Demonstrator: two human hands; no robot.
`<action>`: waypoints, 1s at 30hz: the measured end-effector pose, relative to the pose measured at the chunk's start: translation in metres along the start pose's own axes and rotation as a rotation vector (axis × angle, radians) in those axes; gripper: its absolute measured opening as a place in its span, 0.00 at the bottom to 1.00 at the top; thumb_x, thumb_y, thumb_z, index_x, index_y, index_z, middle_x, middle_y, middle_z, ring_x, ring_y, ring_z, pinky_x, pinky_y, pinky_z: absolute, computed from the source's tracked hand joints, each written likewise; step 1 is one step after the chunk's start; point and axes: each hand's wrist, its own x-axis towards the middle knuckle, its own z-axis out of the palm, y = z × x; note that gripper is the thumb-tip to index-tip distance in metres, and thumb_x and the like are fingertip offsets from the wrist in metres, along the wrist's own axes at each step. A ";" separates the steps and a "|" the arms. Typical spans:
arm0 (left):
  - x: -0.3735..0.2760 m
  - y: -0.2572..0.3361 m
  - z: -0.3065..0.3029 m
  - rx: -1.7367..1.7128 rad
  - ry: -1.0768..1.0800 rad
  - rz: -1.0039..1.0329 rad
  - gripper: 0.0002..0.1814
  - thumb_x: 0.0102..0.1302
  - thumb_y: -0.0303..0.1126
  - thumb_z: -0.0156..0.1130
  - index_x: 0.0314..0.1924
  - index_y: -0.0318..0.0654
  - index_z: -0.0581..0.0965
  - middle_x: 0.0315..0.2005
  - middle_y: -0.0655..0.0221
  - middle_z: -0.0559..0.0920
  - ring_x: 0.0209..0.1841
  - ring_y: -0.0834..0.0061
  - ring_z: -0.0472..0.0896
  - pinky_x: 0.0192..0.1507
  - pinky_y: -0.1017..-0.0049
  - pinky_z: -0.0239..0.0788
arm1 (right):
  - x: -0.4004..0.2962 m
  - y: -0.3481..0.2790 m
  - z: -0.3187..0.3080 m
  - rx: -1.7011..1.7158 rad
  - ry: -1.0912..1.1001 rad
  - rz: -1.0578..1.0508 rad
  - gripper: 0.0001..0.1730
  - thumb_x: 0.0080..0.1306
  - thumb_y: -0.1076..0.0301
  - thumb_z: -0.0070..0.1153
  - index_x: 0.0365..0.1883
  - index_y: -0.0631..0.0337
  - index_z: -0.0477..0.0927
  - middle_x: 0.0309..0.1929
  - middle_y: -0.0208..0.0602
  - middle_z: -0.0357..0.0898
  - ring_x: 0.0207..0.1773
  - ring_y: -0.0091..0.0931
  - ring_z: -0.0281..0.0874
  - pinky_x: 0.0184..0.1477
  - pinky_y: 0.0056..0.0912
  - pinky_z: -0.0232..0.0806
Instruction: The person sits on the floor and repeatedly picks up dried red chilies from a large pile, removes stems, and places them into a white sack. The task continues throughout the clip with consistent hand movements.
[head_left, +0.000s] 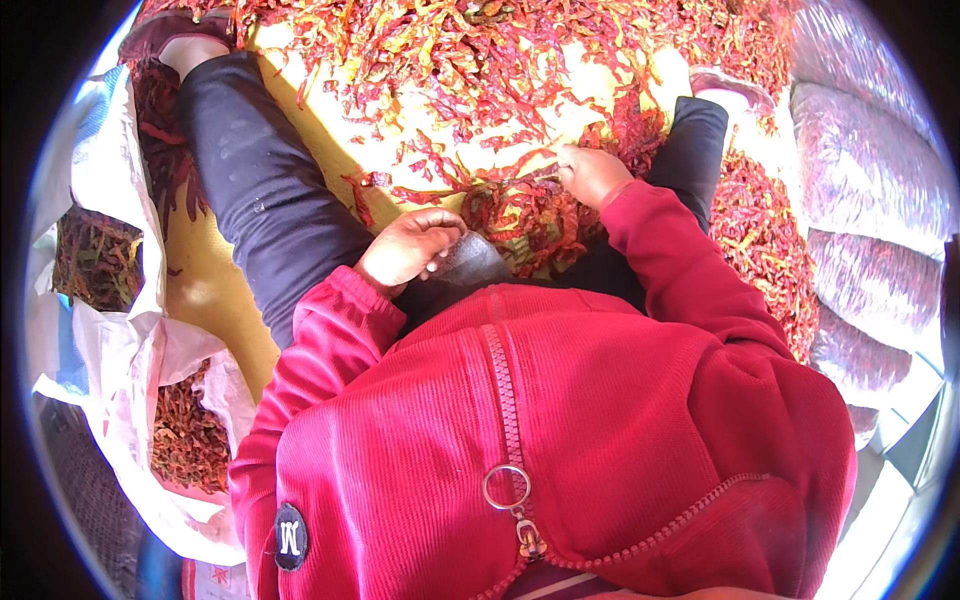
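Dried red chili peppers (450, 60) lie spread over a yellow surface between and beyond the outstretched legs. My left hand (412, 247) is above the left thigh with its fingers curled, beside a grey piece of material (474, 259) at the lap; whether it grips this is not plain. My right hand (589, 174) reaches forward over the peppers, its fingers closed at the end of a long dried pepper (529, 163). A denser pile of peppers (525, 225) lies between the two hands, close to the lap.
White sacks (112, 330) holding dried peppers stand at the left. Stacked clear plastic bags (862, 157), filled with reddish contents, line the right side. Another heap of peppers (757, 240) lies beyond the right leg. Shoes (731, 86) are at the ends of both legs.
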 end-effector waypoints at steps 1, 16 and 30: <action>-0.001 0.000 0.000 -0.011 -0.013 -0.002 0.05 0.56 0.30 0.48 0.32 0.39 0.71 0.14 0.80 0.65 0.12 0.90 0.60 0.13 0.88 0.50 | -0.003 -0.002 -0.002 0.036 0.034 -0.035 0.10 0.55 0.66 0.38 0.34 0.57 0.69 0.32 0.44 0.73 0.38 0.39 0.69 0.39 0.39 0.61; -0.015 0.011 0.004 0.165 -0.476 -0.013 0.06 0.58 0.27 0.45 0.30 0.34 0.71 0.14 0.81 0.65 0.15 0.92 0.58 0.17 0.88 0.48 | 0.013 -0.118 0.027 0.118 0.059 -0.911 0.12 0.50 0.68 0.41 0.33 0.56 0.71 0.34 0.36 0.70 0.41 0.34 0.67 0.42 0.35 0.61; -0.014 0.007 0.003 0.054 -0.341 -0.023 0.05 0.59 0.27 0.46 0.33 0.37 0.71 0.14 0.81 0.64 0.15 0.91 0.58 0.16 0.88 0.48 | 0.053 -0.083 0.011 -0.028 -0.036 -0.469 0.21 0.55 0.71 0.36 0.47 0.45 0.67 0.40 0.39 0.71 0.42 0.35 0.69 0.42 0.37 0.63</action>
